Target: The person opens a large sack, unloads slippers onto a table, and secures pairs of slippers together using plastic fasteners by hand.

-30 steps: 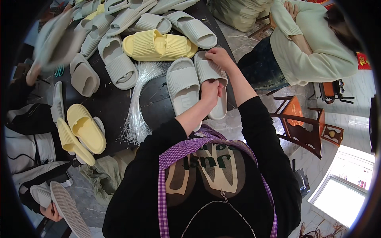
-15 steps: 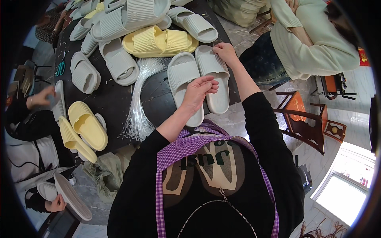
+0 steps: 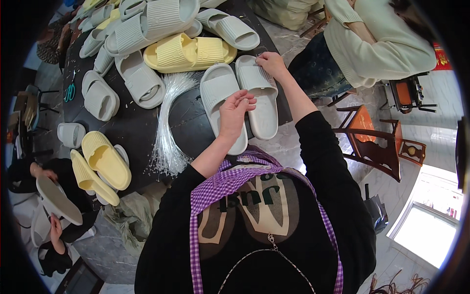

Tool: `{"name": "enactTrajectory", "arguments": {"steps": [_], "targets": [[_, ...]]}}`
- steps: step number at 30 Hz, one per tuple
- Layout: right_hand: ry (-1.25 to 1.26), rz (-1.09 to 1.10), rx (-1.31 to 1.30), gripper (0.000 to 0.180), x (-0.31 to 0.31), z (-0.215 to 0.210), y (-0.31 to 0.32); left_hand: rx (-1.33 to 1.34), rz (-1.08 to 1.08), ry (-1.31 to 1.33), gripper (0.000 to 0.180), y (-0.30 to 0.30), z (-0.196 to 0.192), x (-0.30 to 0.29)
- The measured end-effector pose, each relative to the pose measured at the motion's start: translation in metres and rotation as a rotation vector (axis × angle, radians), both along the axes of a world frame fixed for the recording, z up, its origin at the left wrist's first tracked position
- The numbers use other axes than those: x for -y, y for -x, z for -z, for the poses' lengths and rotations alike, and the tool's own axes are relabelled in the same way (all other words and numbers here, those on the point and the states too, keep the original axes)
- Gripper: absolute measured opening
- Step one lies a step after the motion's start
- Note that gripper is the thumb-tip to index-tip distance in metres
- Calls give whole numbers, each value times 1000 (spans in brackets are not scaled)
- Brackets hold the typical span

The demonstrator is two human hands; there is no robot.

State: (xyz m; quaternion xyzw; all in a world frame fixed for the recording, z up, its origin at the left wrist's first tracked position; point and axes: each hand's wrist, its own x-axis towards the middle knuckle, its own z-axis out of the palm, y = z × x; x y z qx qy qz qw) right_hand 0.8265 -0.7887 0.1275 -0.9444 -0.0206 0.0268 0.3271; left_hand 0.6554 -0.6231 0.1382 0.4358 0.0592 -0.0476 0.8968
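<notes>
A pair of pale grey slippers lies side by side on the dark table point(image 3: 137, 127) in front of me. My right hand point(image 3: 270, 63) grips the strap end of the right slipper point(image 3: 262, 105). Just above the left slipper point(image 3: 220, 93) hovers my left hand point(image 3: 235, 110), its fingertips pinched together; whether a thin strand sits in them I cannot tell.
A bundle of clear plastic strands point(image 3: 169, 127) fans out left of the pair. Yellow slippers point(image 3: 188, 51) and several grey ones crowd the far side, more yellow ones point(image 3: 105, 159) lie at the left edge. A person in a cream sweater point(image 3: 382, 44) sits at the right by a wooden chair point(image 3: 377, 142). Another person's hand holds a sole point(image 3: 58, 201) lower left.
My left hand has lifted off the left slipper and closed its fingertips. My right hand stays on the right slipper's strap. A large grey slipper has come in over the table's far side.
</notes>
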Motion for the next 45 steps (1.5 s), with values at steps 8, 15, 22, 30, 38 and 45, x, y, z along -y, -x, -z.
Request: {"name": "enactTrajectory", "arguments": {"steps": [8,15,22,30,38,45], "targets": [[31,-10,25,23,2,0,4,88,-17,-244,22,-2,-2,-9],[41,-19,24,23,1,-2,6,-19,216,30,22,-8,-5,-36],[42,-18,0,23,2,1,6,80,219,-1,25,-9,-19,-45],[74,-4,-45,23,5,5,4,79,103,-192,22,-14,-16,-46],[33,-26,113,21,0,-4,25,-150,151,42,22,6,-17,-30],[78,-92,170,18,-6,-8,47,-382,215,188,18,25,-3,-27]]}}
